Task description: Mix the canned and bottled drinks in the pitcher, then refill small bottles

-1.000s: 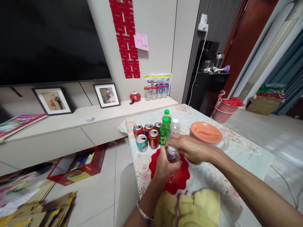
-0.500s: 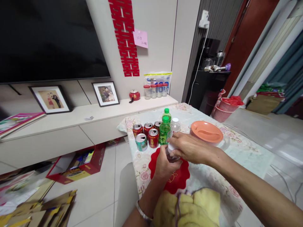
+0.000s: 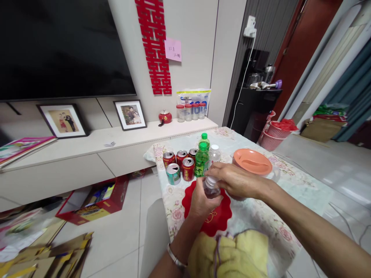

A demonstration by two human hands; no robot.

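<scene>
My left hand (image 3: pixel 201 201) is closed around the body of a clear plastic bottle (image 3: pixel 212 188), held over a red scalloped mat (image 3: pixel 216 220). From above, my right hand (image 3: pixel 234 178) grips the bottle's white cap, most of which the fingers cover. Just beyond my hands stand two green-capped bottles, the nearer one a green bottle (image 3: pixel 202 159), and a white-capped clear bottle (image 3: pixel 215 153). To their left are several red drink cans (image 3: pixel 188 170) and a teal can (image 3: pixel 173 175). A folded yellow towel (image 3: pixel 232 253) lies at the near table edge.
An orange divided dish (image 3: pixel 252 161) sits on the flowered tablecloth (image 3: pixel 301 187) to the right. Behind the table, a white cabinet (image 3: pixel 130 141) holds photo frames, a red pot (image 3: pixel 165 116) and red-lidded jars (image 3: pixel 188 112). Flattened cardboard (image 3: pixel 58 256) and a red box (image 3: pixel 95 200) are on the floor.
My right hand's fingers have shifted slightly on the cap, and more of the clear bottle's body shows between my hands. The cans and other bottles have stayed put.
</scene>
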